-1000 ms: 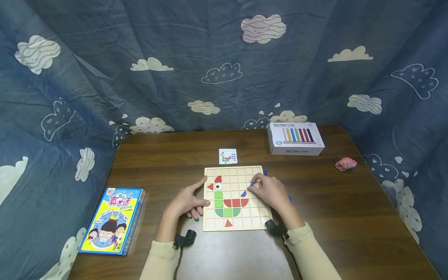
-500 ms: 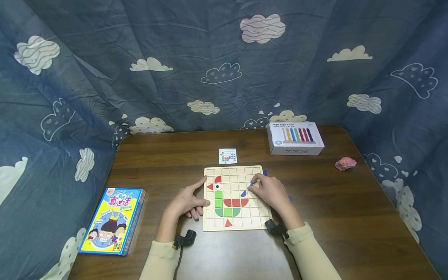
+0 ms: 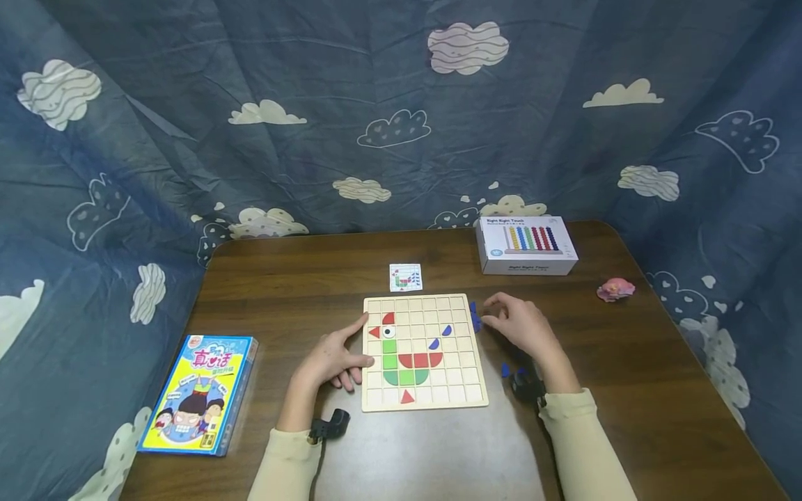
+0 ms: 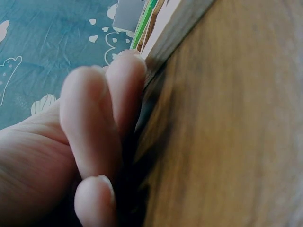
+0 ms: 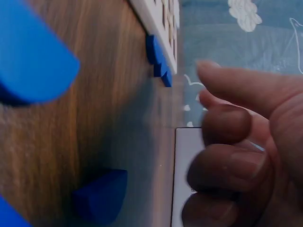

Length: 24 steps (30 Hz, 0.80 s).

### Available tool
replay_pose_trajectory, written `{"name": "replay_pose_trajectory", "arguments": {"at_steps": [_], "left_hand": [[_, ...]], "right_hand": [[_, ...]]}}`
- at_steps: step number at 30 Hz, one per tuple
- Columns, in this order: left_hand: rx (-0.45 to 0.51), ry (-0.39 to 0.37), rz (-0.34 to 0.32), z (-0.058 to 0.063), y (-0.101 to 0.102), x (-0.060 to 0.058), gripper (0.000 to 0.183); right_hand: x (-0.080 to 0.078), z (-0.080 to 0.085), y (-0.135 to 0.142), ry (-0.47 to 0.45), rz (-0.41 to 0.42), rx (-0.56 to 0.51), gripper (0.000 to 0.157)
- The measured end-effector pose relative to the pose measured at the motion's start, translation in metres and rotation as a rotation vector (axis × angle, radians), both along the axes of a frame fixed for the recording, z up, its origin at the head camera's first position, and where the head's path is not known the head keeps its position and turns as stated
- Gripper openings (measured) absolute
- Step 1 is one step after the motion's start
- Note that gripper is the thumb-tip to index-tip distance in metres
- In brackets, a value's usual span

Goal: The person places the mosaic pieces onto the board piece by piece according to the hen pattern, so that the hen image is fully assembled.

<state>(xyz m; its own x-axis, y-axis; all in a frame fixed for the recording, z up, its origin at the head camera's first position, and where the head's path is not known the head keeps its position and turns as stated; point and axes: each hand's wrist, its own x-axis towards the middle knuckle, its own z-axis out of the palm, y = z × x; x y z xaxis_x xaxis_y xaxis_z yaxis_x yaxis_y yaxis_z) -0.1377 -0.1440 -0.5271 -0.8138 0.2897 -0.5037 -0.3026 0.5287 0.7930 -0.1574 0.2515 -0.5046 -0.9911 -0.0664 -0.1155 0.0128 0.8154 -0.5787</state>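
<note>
A wooden grid board (image 3: 463, 398) bears red, green and blue pieces laid out as a bird. Its eye piece (image 3: 389, 332) is white with a black dot. Two blue rounded pieces lie on it, a lower one (image 3: 434, 344) and an upper one (image 3: 447, 330). My left hand (image 3: 330, 358) rests at the board's left edge, thumb and index finger spread along it. My right hand (image 3: 520, 323) hovers off the board's right edge, holding nothing, its thumb and index fingertips apart. Several blue pieces (image 3: 474, 317) lie right by those fingertips; they also show as small blue blocks (image 5: 154, 49) in the right wrist view.
More blue pieces (image 3: 505, 370) lie by the right wrist. A small pattern card (image 3: 406, 277) lies behind the board. At the back right is a white box (image 3: 529, 249), with a pink object (image 3: 616, 289) beyond it. A yellow-blue game box (image 3: 197, 396) lies at left.
My right hand has let go of the upper blue piece, which now lies on the board. It has moved right, off the board, to the blue pieces beside it. My left hand stays put.
</note>
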Motion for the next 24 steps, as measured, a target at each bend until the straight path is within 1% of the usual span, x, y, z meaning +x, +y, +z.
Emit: {"name": "replay_pose_trajectory", "arguments": {"at_steps": [5, 12, 17, 24], "left_hand": [[0.001, 0.000, 0.002, 0.000, -0.001, -0.001, 0.096], [0.003, -0.003, 0.004, 0.000, -0.001, -0.001, 0.096], [0.000, 0.005, -0.001, 0.001, 0.000, -0.001, 0.096], [0.012, 0.002, -0.002, 0.000, 0.000, 0.000, 0.095]], "right_hand": [[-0.005, -0.004, -0.003, -0.048, 0.068, 0.035, 0.031], [-0.006, -0.010, -0.008, -0.055, 0.088, 0.054, 0.024], [-0.005, -0.013, -0.006, -0.037, 0.091, 0.085, 0.022], [0.003, -0.015, -0.003, 0.021, 0.097, 0.149, 0.017]]}}
